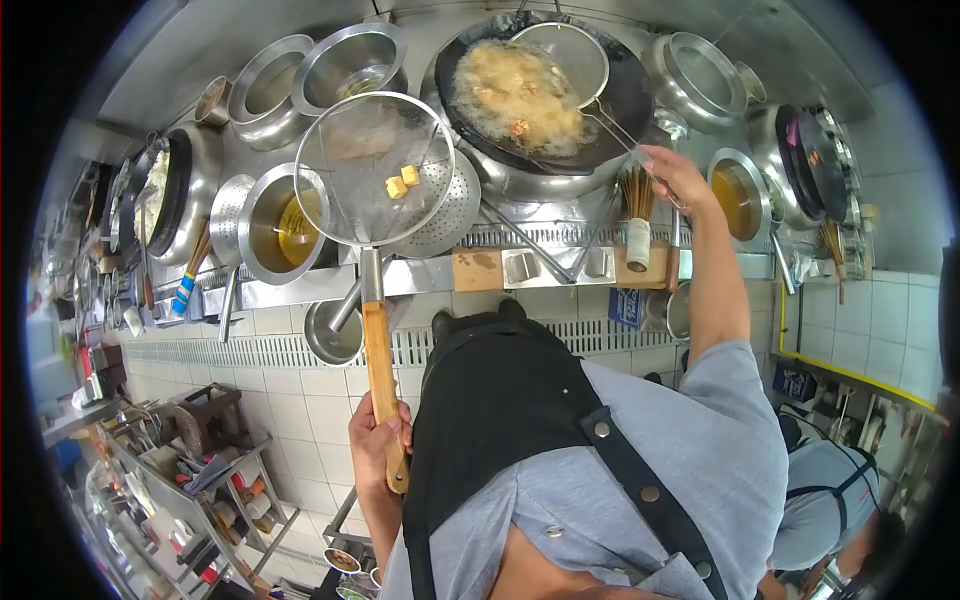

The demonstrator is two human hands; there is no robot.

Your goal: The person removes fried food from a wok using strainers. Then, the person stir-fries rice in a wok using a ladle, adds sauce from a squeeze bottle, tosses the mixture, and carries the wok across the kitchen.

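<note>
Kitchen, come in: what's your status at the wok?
Left hand gripping mesh skimmer, two yellow cubes in it. Right hand holding wire strainer at bubbling wok. Perforated ladle partly hidden behind mesh skimmer.

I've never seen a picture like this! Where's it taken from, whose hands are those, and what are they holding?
There's one picture, from a camera worn on a person's head, looking forward and down. That's why you see their black cloth apron.

No robot here, just two bare hands. The left hand grips a big round wire-mesh strainer by its long wooden handle. Small yellow cubes sit in it. The right hand holds a smaller round wire-mesh strainer at a round black wok of bubbling golden liquid. Shiny silver metal pots stand on both sides.
</note>
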